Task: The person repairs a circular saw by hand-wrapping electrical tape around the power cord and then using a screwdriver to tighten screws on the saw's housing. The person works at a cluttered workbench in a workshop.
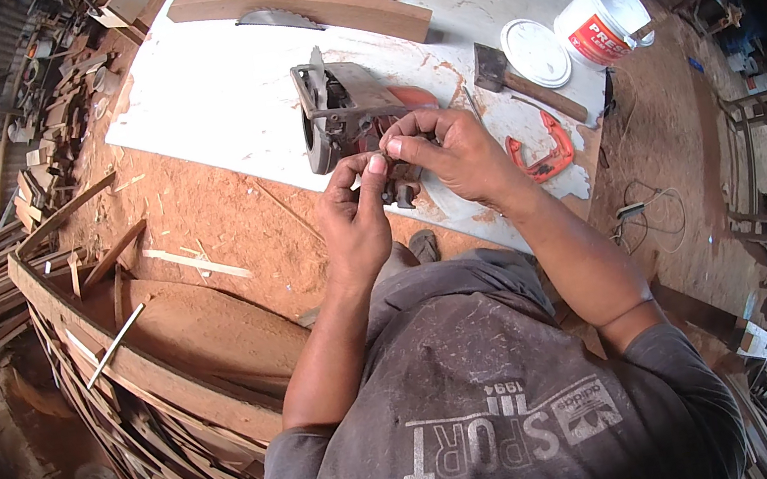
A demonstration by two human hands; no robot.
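My left hand (355, 219) and my right hand (455, 153) meet over the near edge of the white table, thumbs and fingertips pinched close together. Whatever they hold is too small and covered to make out. Just beyond them a portable circular saw (360, 93), dusty metal with some red, lies with its flat base plate tipped up. Part of its body is hidden behind my fingers. A dark part (404, 196) shows below my right hand.
On the white tabletop (207, 77) lie a wooden board (308, 13), a toothed saw blade (279, 21), a mallet (524, 82), a white lid (536, 53) and an orange C-shaped tool (550, 148). A white bucket (604, 19) stands at right. Wood strips (159, 405) are stacked at left.
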